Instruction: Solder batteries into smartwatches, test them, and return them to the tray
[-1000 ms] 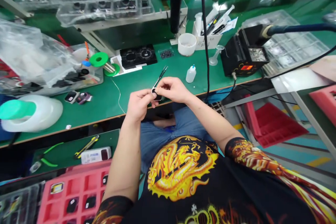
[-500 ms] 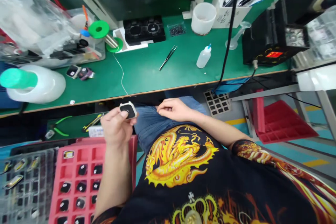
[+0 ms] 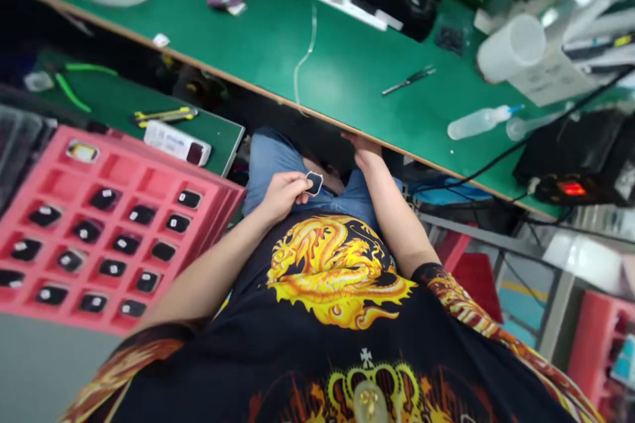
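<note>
Between the thumb and fingers of my left hand is a small square smartwatch case, dark-faced with a pale rim. It is held above my lap, below the table edge. My right hand is at the front edge of the green table, farther forward than the left. The edge and shadow hide part of its fingers, so whether they hold anything does not show.
To the left stands a pink tray with dark square pieces in many compartments. Tweezers, a dropper bottle and a white cup are on the table. A black box with a red display stands at right.
The view has turned and shifted left, showing more of the pink tray. My right hand has moved from my lap forward to the table edge. My left hand still holds the smartwatch case, now nearer my lap.
</note>
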